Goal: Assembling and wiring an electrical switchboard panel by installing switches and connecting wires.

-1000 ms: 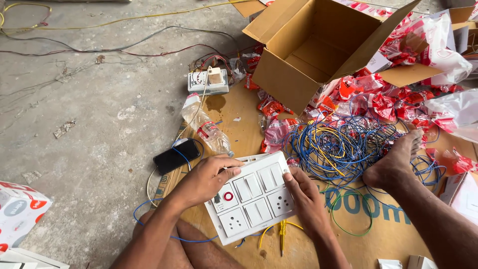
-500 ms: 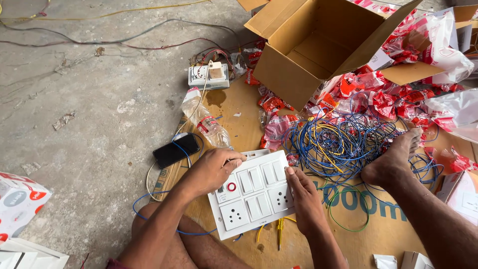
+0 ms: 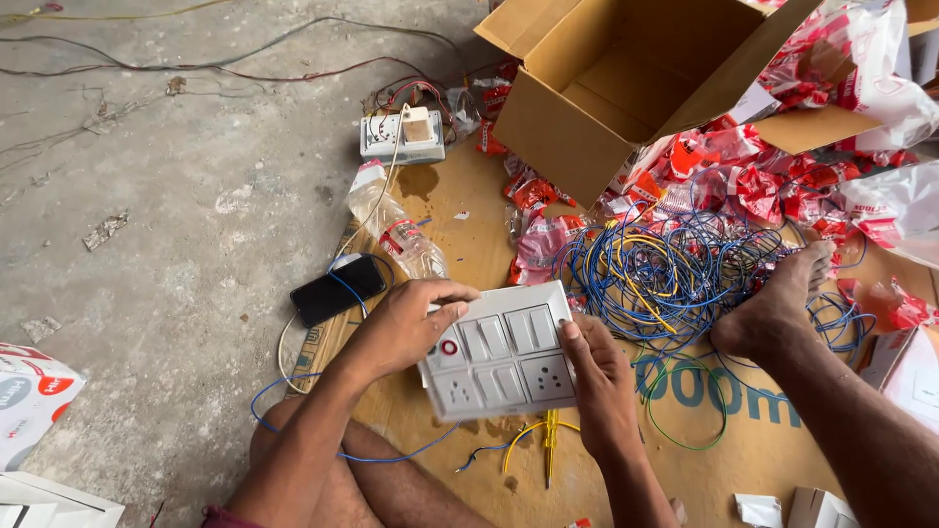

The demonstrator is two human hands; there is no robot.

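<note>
- A white plastic switch plate (image 3: 501,354), rectangular and smooth, sits low in the centre of the view, tilted and held above a sheet of brown cardboard (image 3: 460,196); it carries raised rocker switches, two round-holed sockets and a small red ring at its 9 o'clock edge.
- The left hand (image 3: 401,328) is closed on the plate's left edge, fingers curled over the top and thumb on the face.
- The right hand (image 3: 597,376) is closed on the right edge, thumb pressed at the rim.
- At 1 o'clock from the plate lies a loose tangle of thin blue and yellow wires (image 3: 675,274), with a bare foot (image 3: 778,308) resting on its edge.
- At 11 o'clock lie a crumpled clear plastic bottle (image 3: 396,230) with a red band and a glossy black phone (image 3: 337,289).
- At 12 o'clock stands an open, matte brown cardboard box (image 3: 626,88).
- Shiny red-and-white plastic wrappers (image 3: 743,176) are heaped at 2 o'clock.
- A yellow-handled screwdriver (image 3: 550,440) lies at 6 o'clock.
- Rough grey concrete floor (image 3: 156,196) spreads at 9 o'clock.
</note>
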